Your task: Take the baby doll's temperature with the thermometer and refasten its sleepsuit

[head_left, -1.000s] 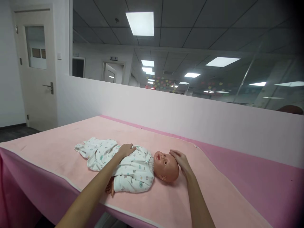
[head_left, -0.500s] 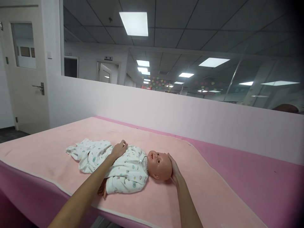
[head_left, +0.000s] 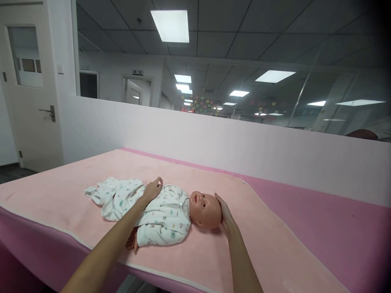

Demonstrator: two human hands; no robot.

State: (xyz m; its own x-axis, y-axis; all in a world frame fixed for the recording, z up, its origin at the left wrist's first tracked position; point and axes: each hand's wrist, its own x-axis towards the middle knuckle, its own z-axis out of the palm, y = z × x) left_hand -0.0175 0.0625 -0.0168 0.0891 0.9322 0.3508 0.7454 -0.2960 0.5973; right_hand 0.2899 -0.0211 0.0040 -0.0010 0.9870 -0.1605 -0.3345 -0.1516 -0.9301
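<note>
A baby doll (head_left: 165, 219) in a white patterned outfit lies on its back on a pink mat (head_left: 214, 260), its head (head_left: 206, 211) to the right. My left hand (head_left: 153, 189) rests on the far side of the doll's torso, its fingers curled together near the doll's far arm; what they may hold is hidden. Against the top of the doll's bald head lies my right hand (head_left: 224, 211), fingers stretched out along it. One brown doll hand (head_left: 132, 241) shows at the near cuff, beside my left forearm.
Behind the mat runs a low white wall (head_left: 195, 138) with a glass pane above it. A closed door (head_left: 30, 122) stands at the far left. The mat's near edge (head_left: 159, 272) crosses the bottom of the view.
The view has shifted very slightly. Both hands and the doll hold their places.
</note>
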